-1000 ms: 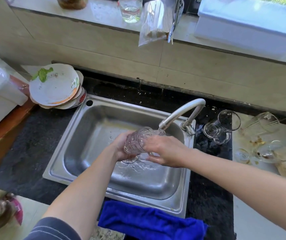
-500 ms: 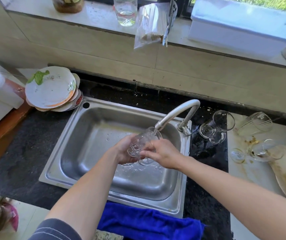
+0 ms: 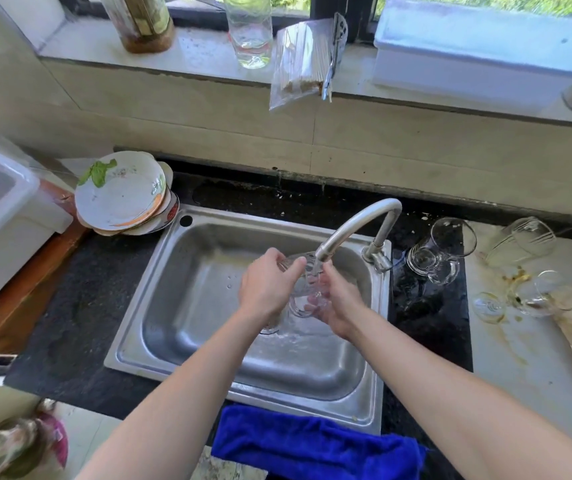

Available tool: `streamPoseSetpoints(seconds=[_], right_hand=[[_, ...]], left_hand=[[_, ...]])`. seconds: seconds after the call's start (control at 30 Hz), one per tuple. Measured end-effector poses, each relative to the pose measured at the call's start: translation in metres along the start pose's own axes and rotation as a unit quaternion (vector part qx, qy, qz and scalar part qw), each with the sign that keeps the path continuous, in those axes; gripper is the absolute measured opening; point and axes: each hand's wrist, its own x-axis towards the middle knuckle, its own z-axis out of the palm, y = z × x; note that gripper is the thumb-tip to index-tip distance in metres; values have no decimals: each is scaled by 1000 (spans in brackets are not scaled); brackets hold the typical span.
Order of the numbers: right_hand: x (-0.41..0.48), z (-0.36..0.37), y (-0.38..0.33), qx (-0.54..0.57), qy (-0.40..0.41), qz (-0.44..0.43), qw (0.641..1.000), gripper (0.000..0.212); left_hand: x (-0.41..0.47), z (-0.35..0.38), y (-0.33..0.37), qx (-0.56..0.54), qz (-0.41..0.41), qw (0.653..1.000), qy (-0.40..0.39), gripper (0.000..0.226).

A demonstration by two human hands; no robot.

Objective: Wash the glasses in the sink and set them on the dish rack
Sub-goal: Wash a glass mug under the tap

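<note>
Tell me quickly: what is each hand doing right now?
Left hand: closed, gripping the glass under the faucet.
Right hand: closed, fingers curled round the same glass's lower end.

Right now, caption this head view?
Left hand and right hand hold a clear patterned glass under the curved metal tap.

Blue towel [image 3: 315,445] — steel-grey sink [image 3: 180,292] (shiny)
</note>
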Motion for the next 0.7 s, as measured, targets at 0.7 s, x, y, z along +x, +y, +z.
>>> streamPoseSetpoints(seconds=[0.7], right_hand=[[7, -55, -25, -102, -124, 100, 982, 49]], left_hand=[[14, 13, -5, -468, -62, 869, -148, 30]])
